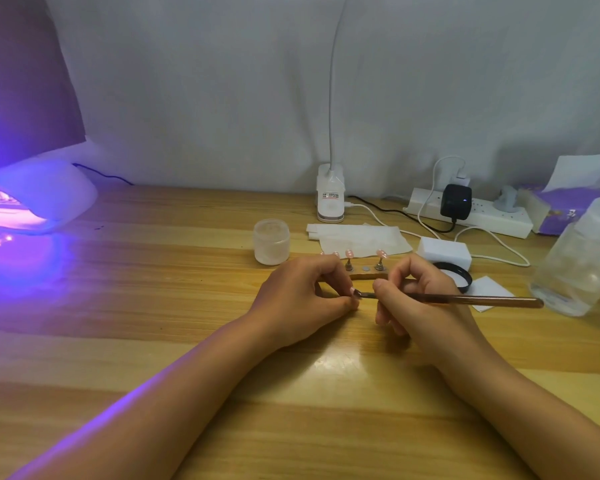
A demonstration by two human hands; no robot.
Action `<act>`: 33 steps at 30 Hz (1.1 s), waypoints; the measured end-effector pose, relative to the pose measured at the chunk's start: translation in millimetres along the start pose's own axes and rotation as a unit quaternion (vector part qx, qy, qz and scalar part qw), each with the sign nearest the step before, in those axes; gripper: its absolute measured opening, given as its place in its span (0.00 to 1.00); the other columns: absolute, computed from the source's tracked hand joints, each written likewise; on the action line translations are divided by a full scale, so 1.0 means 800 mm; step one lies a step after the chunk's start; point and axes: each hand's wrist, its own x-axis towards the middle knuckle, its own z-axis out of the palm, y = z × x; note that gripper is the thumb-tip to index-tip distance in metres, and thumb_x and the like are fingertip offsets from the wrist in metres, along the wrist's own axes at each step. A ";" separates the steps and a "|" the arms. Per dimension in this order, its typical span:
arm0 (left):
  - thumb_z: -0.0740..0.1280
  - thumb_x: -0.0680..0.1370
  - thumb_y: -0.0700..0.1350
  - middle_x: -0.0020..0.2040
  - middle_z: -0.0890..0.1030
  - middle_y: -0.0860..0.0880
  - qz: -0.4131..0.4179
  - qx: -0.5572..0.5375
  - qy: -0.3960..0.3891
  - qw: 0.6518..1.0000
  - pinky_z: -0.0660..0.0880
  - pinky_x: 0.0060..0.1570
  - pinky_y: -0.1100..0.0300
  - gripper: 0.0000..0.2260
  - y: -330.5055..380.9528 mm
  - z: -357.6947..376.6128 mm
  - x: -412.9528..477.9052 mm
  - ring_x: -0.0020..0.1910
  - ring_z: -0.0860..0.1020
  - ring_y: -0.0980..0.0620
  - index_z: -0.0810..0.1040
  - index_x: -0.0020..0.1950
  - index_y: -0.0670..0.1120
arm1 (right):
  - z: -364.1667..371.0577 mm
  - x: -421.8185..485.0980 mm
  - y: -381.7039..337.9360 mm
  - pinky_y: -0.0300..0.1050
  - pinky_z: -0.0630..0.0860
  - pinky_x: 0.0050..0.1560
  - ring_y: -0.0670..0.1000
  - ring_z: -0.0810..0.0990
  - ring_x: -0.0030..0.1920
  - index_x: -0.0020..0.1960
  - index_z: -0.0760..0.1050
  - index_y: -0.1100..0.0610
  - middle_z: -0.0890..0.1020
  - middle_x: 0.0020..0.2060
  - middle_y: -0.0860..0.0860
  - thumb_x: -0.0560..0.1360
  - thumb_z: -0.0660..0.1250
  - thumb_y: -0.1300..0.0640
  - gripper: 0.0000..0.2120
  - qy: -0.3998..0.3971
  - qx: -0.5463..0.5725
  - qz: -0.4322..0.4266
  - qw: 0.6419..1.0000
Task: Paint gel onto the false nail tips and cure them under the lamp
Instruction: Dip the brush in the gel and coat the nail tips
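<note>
While the left hand point(303, 296) pinches a nail tip point(353, 291), the right hand point(414, 299) grips a brush point(465, 299) touching it.

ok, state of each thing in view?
curing lamp, on, glowing purple.
left hand, pinching a nail tip.
right hand, gripping the brush, bristles on that tip.
nail stand, tips on posts, one disc bare.
black lid, lying loose, on no jar.
black adapter, plugged into the power strip, light on.

L hand point(302, 301), R hand point(426, 306) bare; forearms point(174, 403) unsleeved.
</note>
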 end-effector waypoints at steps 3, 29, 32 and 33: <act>0.76 0.72 0.45 0.43 0.84 0.56 0.003 0.000 -0.002 1.000 0.71 0.38 0.63 0.07 0.001 0.000 0.000 0.35 0.76 0.65 0.80 0.42 0.54 | 0.000 0.001 0.001 0.32 0.70 0.25 0.42 0.75 0.24 0.43 0.72 0.62 0.79 0.25 0.53 0.75 0.67 0.64 0.04 0.012 0.004 0.001 1.000; 0.77 0.72 0.46 0.42 0.84 0.56 0.008 -0.003 0.002 1.000 0.71 0.37 0.65 0.07 -0.001 0.001 0.000 0.34 0.76 0.66 0.80 0.42 0.54 | -0.001 -0.002 -0.003 0.26 0.68 0.28 0.40 0.77 0.26 0.45 0.72 0.57 0.83 0.29 0.51 0.77 0.67 0.57 0.06 0.007 0.024 -0.021 0.999; 0.77 0.72 0.46 0.42 0.83 0.56 0.005 -0.003 0.006 1.000 0.71 0.36 0.64 0.07 -0.001 0.001 0.000 0.33 0.76 0.65 0.80 0.41 0.54 | 0.001 -0.001 -0.005 0.26 0.70 0.29 0.39 0.78 0.27 0.46 0.72 0.57 0.84 0.31 0.50 0.77 0.68 0.56 0.06 -0.014 0.016 -0.018 1.000; 0.77 0.72 0.46 0.42 0.83 0.56 0.003 -0.001 0.007 1.000 0.71 0.36 0.64 0.07 -0.001 0.001 0.001 0.33 0.76 0.65 0.80 0.42 0.54 | 0.002 -0.001 -0.005 0.27 0.71 0.29 0.40 0.79 0.28 0.46 0.72 0.57 0.84 0.31 0.50 0.76 0.68 0.56 0.06 -0.016 0.007 -0.017 1.000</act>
